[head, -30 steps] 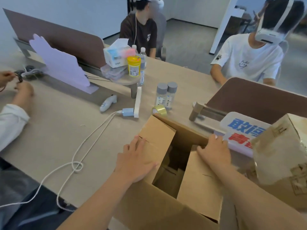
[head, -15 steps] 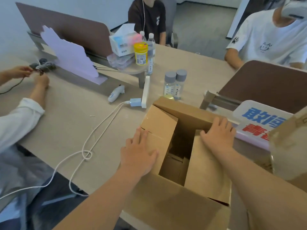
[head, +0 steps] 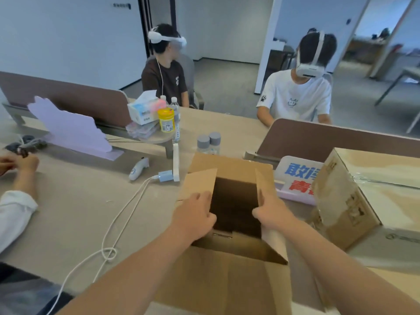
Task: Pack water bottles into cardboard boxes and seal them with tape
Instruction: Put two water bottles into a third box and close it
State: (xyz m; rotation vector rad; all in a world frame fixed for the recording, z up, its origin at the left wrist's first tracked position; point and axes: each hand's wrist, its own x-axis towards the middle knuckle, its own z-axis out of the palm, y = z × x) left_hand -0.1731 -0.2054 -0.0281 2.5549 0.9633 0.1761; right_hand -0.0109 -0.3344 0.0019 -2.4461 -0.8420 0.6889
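The left grip (head: 193,214) holds the left flap (head: 200,183) of the open cardboard box (head: 227,283); the two water bottles (head: 209,144) stand just behind the box, not yet packed. The right grip (head: 270,210) pinches the right flap (head: 264,178). If a flap is released, it may fold back over the opening and block the bottles.

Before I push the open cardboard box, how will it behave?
Probably light: the open cardboard box looks empty inside. Its flaps likely bend, standing loose in the left hand and right hand. Flat-sided, it should slide, not roll.
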